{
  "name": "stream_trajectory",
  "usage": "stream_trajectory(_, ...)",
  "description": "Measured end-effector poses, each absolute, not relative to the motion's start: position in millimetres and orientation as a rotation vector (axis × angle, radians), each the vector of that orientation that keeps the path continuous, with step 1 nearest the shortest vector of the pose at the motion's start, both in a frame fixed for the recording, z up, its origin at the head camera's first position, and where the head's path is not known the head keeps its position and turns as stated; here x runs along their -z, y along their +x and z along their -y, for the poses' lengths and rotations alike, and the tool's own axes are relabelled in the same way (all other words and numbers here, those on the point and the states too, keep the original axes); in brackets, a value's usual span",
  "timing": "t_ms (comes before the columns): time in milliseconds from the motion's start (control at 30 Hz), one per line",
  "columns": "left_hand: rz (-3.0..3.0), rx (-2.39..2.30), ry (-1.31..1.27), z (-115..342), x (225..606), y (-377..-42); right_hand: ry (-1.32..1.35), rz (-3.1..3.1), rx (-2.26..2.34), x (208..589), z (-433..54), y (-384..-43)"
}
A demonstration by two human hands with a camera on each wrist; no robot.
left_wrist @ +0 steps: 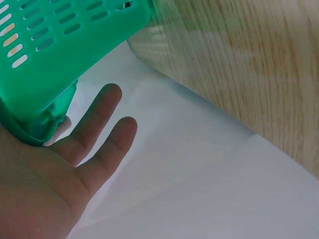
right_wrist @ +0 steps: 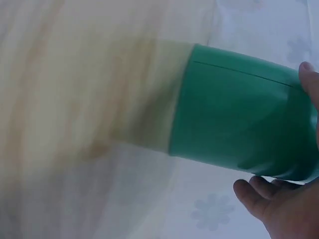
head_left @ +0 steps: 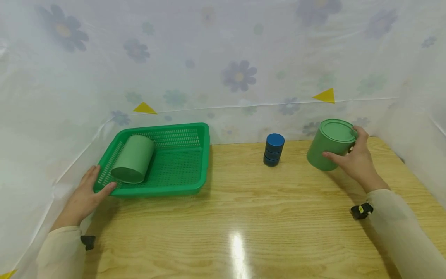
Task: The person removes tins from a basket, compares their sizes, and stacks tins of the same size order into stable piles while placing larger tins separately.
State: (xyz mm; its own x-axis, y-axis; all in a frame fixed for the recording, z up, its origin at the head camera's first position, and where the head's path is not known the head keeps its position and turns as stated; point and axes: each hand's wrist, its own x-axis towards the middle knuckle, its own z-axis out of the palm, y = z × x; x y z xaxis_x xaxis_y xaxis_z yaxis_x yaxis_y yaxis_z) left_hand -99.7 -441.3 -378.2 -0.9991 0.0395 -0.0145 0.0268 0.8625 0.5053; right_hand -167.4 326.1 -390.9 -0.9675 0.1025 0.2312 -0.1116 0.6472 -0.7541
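At the right, my right hand point(head_left: 359, 161) holds a light-green cylindrical canister point(head_left: 322, 149) near its rimmed end, with the thumb on the near side and fingers round the far side. The canister leans; whether its lower end touches the table cannot be told. My left hand point(head_left: 81, 197) is at the near left corner of a green plastic basket point(head_left: 156, 191), thumb over the rim; in the left wrist view, two fingers point(left_wrist: 112, 154) stretch outside its slotted wall. A similar green canister point(head_left: 134, 159) lies on its side inside the basket's left part.
A dark blue ridged cylinder point(head_left: 273, 150) stands upright toward the back of the wooden table point(head_left: 216, 224). Flower-patterned white sheeting point(head_left: 195, 62) hangs behind and at the sides. Yellow triangles point(head_left: 325, 96) mark the sheeting.
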Motion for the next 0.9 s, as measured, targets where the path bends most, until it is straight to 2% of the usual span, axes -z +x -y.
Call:
stream_trajectory(400,-2.994,-0.799,0.044,441.6,377.4,-101.3,0.160,2.310,-1.173,335.8,-297.5,-154.9)
stream_trajectory(900,-3.019,-0.824,0.068,439.9,376.6,-100.8,0.509,2.129,-1.213,286.1,-223.8,-138.6)
